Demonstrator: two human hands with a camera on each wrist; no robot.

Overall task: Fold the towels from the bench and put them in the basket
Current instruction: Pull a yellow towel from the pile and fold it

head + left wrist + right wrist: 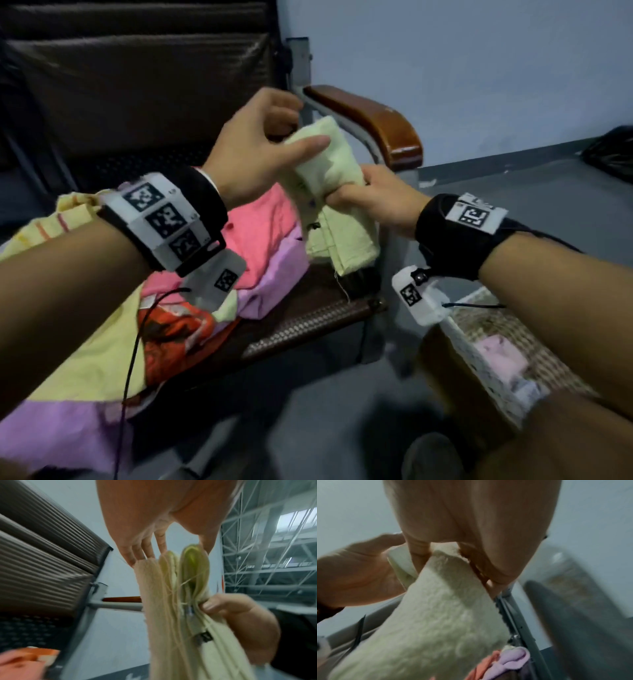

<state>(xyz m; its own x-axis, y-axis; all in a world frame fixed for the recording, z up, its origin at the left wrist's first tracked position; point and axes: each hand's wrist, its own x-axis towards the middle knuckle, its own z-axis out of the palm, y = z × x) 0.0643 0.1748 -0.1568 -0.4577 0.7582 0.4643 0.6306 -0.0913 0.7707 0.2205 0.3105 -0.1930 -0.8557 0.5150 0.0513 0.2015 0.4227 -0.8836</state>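
the right hand (pixel 373 202) pinches the folded towel (pixel 329 192), the left hand (pixel 260 144) grips its 12 o'clock end loosely; layers could slip apart before the basket (pixel 479 356) at 4 o'clock.

Two hands (pixel 260 147), one basket (pixel 493 370), one bench (pixel 308 325) (towels heaped, uncountable).

Head camera: set high, facing forward and down across both forearms to the bench seat (pixel 308 322) and the basket (pixel 486 349) off its right end. Left wrist camera: close under the palm, looking along the fingers (pixel 145 549). Right wrist camera: likewise, very near. All three views share the pale green towel (pixel 332 192) (pixel 173 615) (pixel 440 622).
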